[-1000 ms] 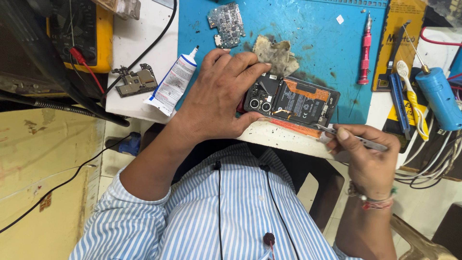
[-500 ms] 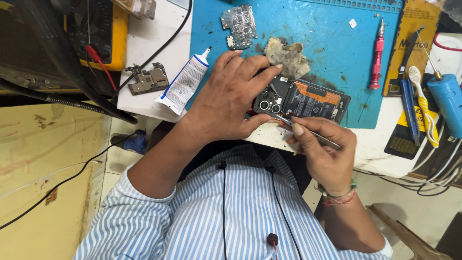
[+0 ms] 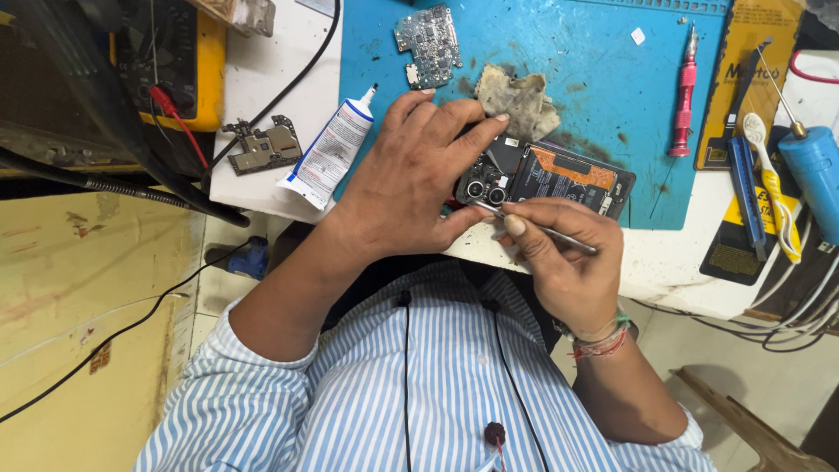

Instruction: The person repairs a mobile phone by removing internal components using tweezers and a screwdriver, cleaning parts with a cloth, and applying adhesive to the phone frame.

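item: opened phone point(image 3: 559, 179), back cover off, lying at the near edge of the blue mat point(image 3: 594, 61) on the tabletop point(image 3: 673, 262). camera end under my left hand point(image 3: 411, 188), grip curled and pressed down on it, thumb along the near side. right hand point(image 3: 559, 258), grip pinching a thin metal tool point(image 3: 537, 227), tip touching the frame just below the twin lenses. nearby: grey rag point(image 3: 520, 100), loose circuit board point(image 3: 428, 39), white glue tube point(image 3: 332, 149), red screwdriver point(image 3: 683, 100). handling note, my judgement: keep the tool shallow, press the phone flat, lever gently clear of the lenses.
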